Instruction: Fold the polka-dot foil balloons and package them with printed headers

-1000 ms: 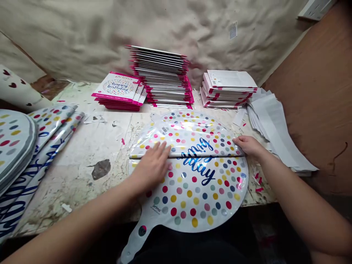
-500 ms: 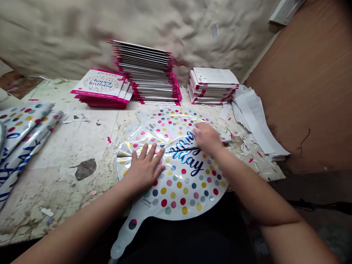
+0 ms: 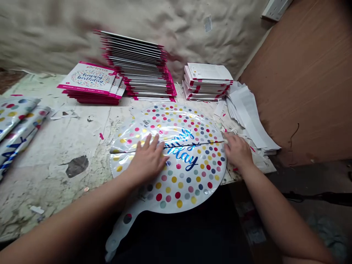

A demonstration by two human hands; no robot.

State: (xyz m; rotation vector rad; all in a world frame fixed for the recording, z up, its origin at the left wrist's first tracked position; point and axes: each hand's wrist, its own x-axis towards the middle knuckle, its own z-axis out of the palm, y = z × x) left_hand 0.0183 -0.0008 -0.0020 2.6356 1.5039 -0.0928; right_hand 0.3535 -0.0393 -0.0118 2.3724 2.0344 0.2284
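Palm down with splayed fingers, your left hand [image 3: 148, 157] rests on the left part of the foil balloon [image 3: 189, 179], grasping nothing. Your right hand [image 3: 238, 151], by the blue lettering [image 3: 184, 158] half a second ago, is now at the balloon's right edge, where the crease [image 3: 210, 143] ends; your hands thus span the crease, though you may or may not be pinching film. The balloon lies on the surface [image 3: 95, 145], near rim overhanging: glossy white, multicoloured dots, tail [image 3: 124, 226] toward you.

the head camera is looking forward and down from close above the near edge of the tabletop [image 3: 95, 134], facing the wall [image 3: 233, 33].
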